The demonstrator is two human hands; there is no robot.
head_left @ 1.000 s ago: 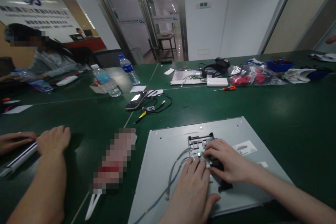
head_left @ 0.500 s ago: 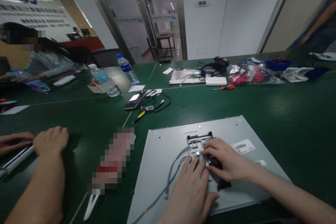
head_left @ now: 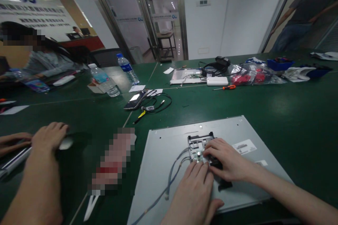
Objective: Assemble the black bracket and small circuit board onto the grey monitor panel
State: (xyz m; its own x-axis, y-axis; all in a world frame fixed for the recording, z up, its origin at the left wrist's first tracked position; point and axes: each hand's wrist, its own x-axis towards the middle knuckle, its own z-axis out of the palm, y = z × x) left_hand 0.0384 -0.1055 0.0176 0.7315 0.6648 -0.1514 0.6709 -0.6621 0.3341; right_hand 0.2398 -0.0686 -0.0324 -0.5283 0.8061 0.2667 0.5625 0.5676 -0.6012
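Note:
A flat metal panel point(head_left: 166, 154), which looks like the back of a display, lies on the table before me. At its middle sits a black-edged bracket point(head_left: 200, 137) with a small green circuit board point(head_left: 198, 156). Grey cables point(head_left: 173, 170) run from the bracket down to the left. My left hand point(head_left: 196, 191) rests on the panel, fingers stretched out, their tips at the board's lower edge. My right hand point(head_left: 228, 160) curls over the bracket's right side, closed around a black part point(head_left: 216, 162). Its palm and fingers hide much of that part.
Left of the panel lies a blurred-out pinkish item point(head_left: 114, 158); beyond it, a co-worker's arm point(head_left: 39, 182) reaches in beside a silver bar point(head_left: 16, 161). Farther back are a phone point(head_left: 135, 100), black cables point(head_left: 158, 107), water bottles point(head_left: 128, 69), an orange-handled screwdriver point(head_left: 228, 87) and a plastic bag point(head_left: 253, 75).
My left hand has slid slightly down and toward me, uncovering more of the circuit board. My right hand stays nearly still. The co-worker's hand has shifted left, and a standing person shows more at far right.

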